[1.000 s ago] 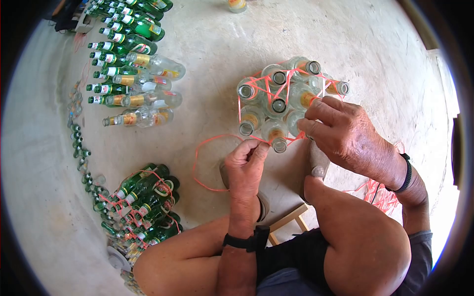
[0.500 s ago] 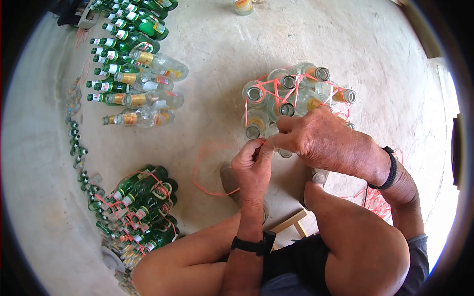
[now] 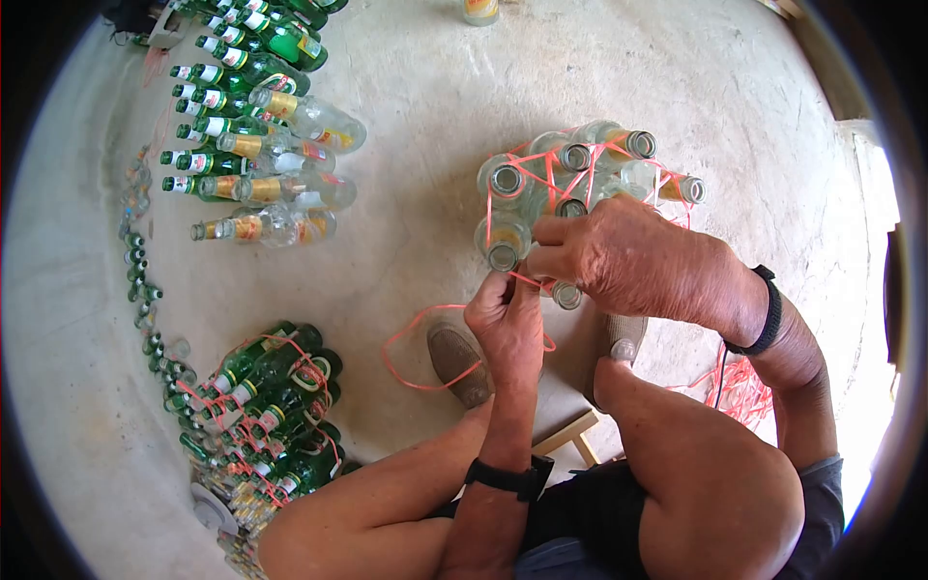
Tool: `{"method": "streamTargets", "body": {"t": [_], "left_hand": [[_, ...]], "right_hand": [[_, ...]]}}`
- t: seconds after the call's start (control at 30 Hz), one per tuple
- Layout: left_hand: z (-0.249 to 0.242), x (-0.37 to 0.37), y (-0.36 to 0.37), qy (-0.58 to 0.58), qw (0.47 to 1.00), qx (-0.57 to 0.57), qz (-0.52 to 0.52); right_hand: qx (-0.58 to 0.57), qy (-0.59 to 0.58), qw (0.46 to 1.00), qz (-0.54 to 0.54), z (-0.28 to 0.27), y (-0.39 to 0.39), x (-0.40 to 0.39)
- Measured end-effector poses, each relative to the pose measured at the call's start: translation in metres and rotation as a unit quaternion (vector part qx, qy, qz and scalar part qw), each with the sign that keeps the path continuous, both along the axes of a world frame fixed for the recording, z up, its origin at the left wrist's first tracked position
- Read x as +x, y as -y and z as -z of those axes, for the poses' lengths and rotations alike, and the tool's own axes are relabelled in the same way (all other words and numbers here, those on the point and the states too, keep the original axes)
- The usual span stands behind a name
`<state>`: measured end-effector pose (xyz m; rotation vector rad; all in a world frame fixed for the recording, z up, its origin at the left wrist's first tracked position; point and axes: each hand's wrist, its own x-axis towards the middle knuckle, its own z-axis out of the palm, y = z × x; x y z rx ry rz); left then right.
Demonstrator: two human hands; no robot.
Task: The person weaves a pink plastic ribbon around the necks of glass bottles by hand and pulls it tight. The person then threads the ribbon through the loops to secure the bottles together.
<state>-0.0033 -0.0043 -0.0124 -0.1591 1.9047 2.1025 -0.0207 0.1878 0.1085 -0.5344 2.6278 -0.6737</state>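
A bundle of clear glass bottles (image 3: 505, 232) stands upright on the floor in front of me, with pink plastic twine (image 3: 551, 174) laced around the necks. At its near edge my left hand (image 3: 507, 319) pinches the twine between thumb and fingers, just below one bottle mouth. My right hand (image 3: 619, 256) is closed over the near bottle necks, its fingertips close to the left thumb and on the twine. The hand hides several bottles behind it. A slack loop of twine hangs from my left hand down over my shoe (image 3: 456, 362).
Green bottles (image 3: 246, 68) and several clear bottles (image 3: 290, 179) lie or lean at the upper left. Another tied bundle of green bottles (image 3: 280, 377) is at lower left. A pink twine heap (image 3: 742, 391) lies by my right leg, and a wooden frame piece (image 3: 570, 435) between my legs.
Both hands remain at the near edge of the bundle, shifted only slightly. The twine now runs in a visible line toward the near bottle neck, and its loose loop has swung nearer my shoe.
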Motion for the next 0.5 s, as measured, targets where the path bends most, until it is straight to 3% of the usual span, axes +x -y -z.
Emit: {"method": "streamTargets", "body": {"t": [0.2,0.5], "left_hand": [[-0.003,0.002,0.001,0.029,0.999,-0.021,0.008],[-0.015,0.001,-0.001,0.03,0.998,-0.048,0.018]], "right_hand": [[-0.04,-0.051,0.997,-0.032,0.001,-0.006,-0.005],[-0.012,-0.105,0.993,-0.055,-0.002,-0.008,0.003]]}}
